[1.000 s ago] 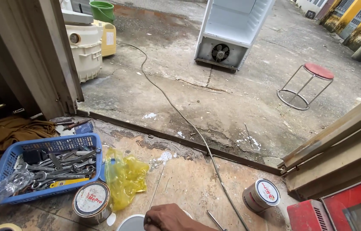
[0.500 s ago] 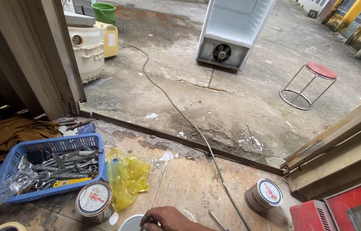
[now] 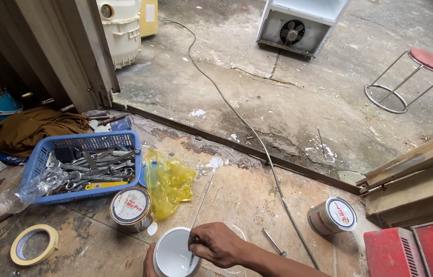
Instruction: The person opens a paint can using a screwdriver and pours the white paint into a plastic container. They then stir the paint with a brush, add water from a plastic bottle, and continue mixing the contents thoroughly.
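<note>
Our right hand (image 3: 219, 243) is clenched on a thin stick (image 3: 199, 205) dipped in the open paint can (image 3: 175, 254) on the floor. Our left hand (image 3: 150, 261) steadies the can (only its edge shows, so its grip we cannot tell). We should stir slowly, holding the can firm.

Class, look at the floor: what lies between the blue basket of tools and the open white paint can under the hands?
In the head view, a closed paint tin and a crumpled yellow plastic bag lie between the blue basket and the open white can.
</note>
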